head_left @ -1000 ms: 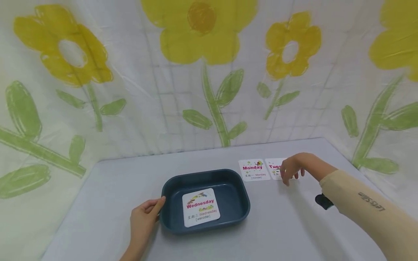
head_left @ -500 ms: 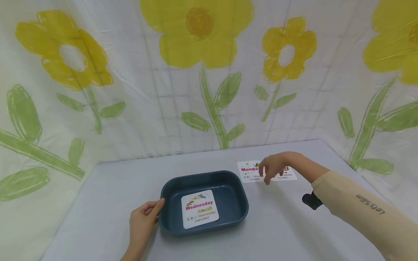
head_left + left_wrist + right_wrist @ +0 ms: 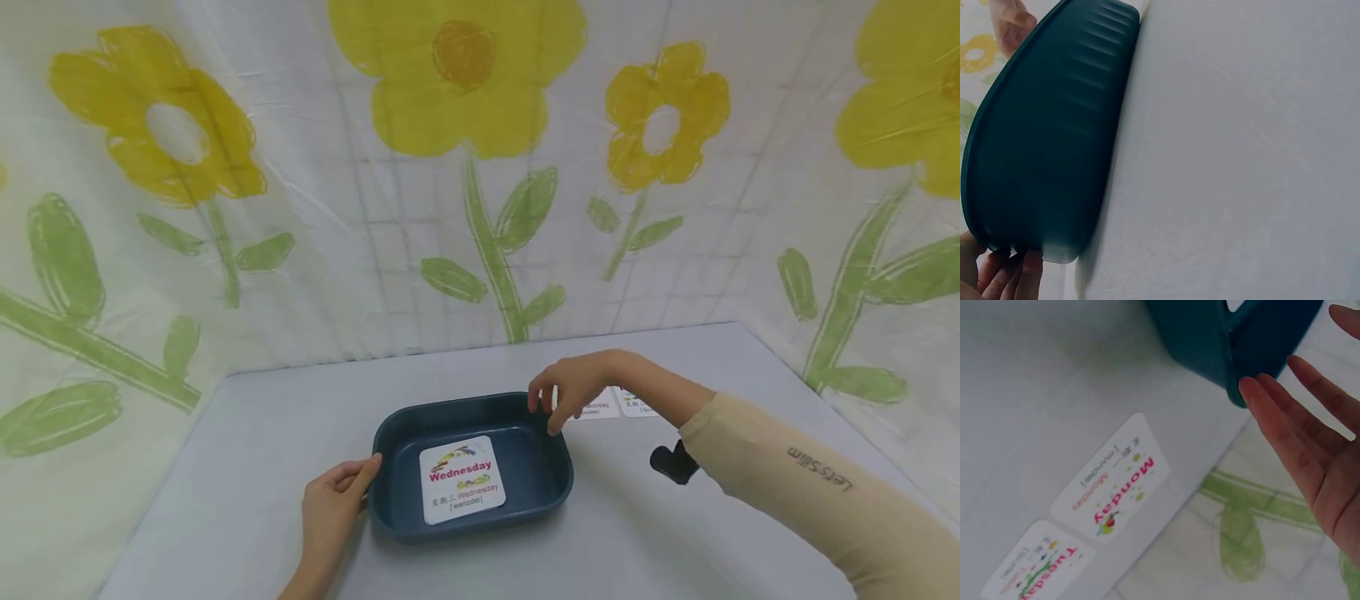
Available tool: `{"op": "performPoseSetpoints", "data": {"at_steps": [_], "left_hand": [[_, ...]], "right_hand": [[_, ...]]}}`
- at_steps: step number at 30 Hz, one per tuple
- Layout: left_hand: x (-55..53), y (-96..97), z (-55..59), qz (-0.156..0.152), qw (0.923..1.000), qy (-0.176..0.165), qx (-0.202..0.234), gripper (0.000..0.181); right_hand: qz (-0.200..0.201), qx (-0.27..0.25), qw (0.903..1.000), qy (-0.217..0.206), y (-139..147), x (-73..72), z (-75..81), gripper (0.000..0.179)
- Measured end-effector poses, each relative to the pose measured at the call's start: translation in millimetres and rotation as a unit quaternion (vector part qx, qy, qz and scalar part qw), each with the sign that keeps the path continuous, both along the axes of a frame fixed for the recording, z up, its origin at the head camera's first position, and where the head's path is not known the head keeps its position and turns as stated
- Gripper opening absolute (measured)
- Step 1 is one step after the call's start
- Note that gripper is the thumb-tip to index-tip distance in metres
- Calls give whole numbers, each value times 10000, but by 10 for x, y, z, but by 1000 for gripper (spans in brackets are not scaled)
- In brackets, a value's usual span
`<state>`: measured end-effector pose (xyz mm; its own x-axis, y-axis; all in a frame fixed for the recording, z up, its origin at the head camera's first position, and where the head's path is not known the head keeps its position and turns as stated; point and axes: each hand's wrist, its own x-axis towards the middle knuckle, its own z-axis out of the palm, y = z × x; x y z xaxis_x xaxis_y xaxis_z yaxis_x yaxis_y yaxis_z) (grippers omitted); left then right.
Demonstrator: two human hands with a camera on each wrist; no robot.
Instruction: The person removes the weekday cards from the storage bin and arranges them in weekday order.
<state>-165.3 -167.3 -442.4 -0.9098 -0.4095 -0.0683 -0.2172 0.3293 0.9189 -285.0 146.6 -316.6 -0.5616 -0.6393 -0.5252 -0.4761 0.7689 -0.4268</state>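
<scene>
In the head view, grasps the left end of a dark blue tray [image 3: 536, 475] between thumb and fingers of the left hand [image 3: 333, 500]. Has the tray sitting upright on a pale table [image 3: 292, 425], near the middle. Shows a Wednesday card [image 3: 463, 481] flat inside it, face up, with upright lettering. Hangs the right hand [image 3: 576, 387] at the tray's far right corner, with fingers loosely bent and grasping nothing. Wears a beige sleeve [image 3: 802, 483] on the right arm and a black device [image 3: 673, 461] below the wrist. Half hides a Monday card [image 3: 602, 407] and a Tuesday card [image 3: 637, 406] behind the right hand and forearm. Shows a white backdrop [image 3: 315, 308] with yellow flowers behind.

In the left wrist view, looks along the tray's ribbed outer wall, with its base on the table. Clasps the near end, with fingertips against the outside. Catches part of the right hand, blurred, beyond the rim.

In the right wrist view, extends the right hand's fingers, empty and unclenched, across the tray's corner. Cannot tell touch from mere overlap there. Displays Monday and Tuesday side by side, face up, with Monday nearer the tray.
</scene>
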Motion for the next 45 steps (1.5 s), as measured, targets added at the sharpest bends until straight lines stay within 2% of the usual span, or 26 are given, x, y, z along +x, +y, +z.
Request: {"op": "performPoseSetpoints", "data": {"at_steps": [5,10,21,30,35,45], "left_hand": [[-14,-1,-24,-29,10000,23,52,46],[-11,1,-24,-55,10000,45,32,43],[5,1,-6,-42,10000,19,69,39],[4,-13,-3,-65,10000,36,50,40],[5,-14,2,-76,10000,7,23,39],[14,-14,8,-67,10000,50,36,37]], "right_hand": [[240,-75,9995,209,-201,11,-39,44],[579,-192,9969,493,-393,38,-125,44],[1137,-412,9884,922,-708,186,-506,43],[1056,-313,9853,1309,-846,248,-673,46],[1191,-262,9774,1726,-923,319,-760,53],[1442,71,9651,2183,-1037,385,-903,72]]}}
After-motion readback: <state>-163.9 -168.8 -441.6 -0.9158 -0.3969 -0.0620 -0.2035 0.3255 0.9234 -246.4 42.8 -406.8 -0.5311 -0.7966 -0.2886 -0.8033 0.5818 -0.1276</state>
